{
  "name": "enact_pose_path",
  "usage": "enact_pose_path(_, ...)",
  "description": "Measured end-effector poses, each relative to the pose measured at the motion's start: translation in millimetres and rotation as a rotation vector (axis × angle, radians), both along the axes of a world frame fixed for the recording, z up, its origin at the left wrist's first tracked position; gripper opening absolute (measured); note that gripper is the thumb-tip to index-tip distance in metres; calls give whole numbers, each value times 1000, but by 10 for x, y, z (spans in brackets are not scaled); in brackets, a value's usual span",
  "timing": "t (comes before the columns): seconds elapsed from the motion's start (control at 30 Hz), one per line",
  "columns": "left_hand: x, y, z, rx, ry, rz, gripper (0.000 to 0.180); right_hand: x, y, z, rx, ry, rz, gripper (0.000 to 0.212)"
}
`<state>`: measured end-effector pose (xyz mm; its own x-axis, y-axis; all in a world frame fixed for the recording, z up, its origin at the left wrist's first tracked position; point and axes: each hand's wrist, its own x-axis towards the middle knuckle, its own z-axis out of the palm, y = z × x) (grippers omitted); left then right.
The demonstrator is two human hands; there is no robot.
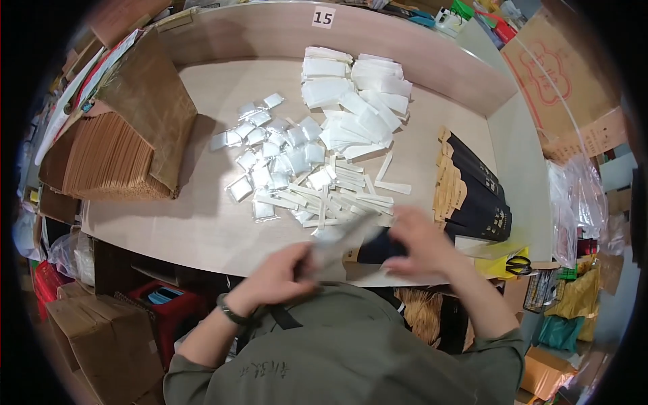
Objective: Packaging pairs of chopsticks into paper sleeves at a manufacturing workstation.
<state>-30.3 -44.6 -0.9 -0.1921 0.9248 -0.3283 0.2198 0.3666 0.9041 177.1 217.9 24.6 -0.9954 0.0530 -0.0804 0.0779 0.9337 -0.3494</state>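
Observation:
At the table's near edge, my left hand (287, 273) is closed on a greyish, see-through strip (341, 243), probably thin plastic, smeared by motion. The strip slants up to the right toward my right hand (425, 246). Thumb and fingers of that hand are apart, also somewhat blurred; any contact with the strip's far end cannot be made out. Below and between the hands lies a dark paper sleeve (364, 254), partly covered. Just beyond are a loose pile of slim pale paper-wrapped sticks (331, 199) and many small clear-wrapped white packets (277, 152).
White flat packets (361, 101) are stacked at the back. Dark sleeves with tan ends (472, 185) fan out at right, near black-handled scissors (518, 264). An open carton (155, 115) of brown card pieces stands at left. A raised panel (405, 40) borders the table.

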Motion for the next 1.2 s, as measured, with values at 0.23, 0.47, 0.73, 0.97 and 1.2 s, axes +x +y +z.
enact_pose_path(0.23,169,274,-20,-88,-5,-211,35,-396,-608,-308,-97,266,-47,37)
enact_pose_path(0.47,-181,-36,-402,97,740,349,41,-561,-777,-449,-123,-39,-434,33)
enact_pose_path(0.73,-243,-157,-103,-50,741,-44,64,-643,-753,-551,-308,-23,-501,16)
enact_pose_path(0.97,-402,366,44,379,864,-96,46,-724,-264,-290,-267,10,-462,19)
enact_pose_path(1.2,-962,1463,-309,152,916,345,44,-578,532,-716,-179,-142,-644,19)
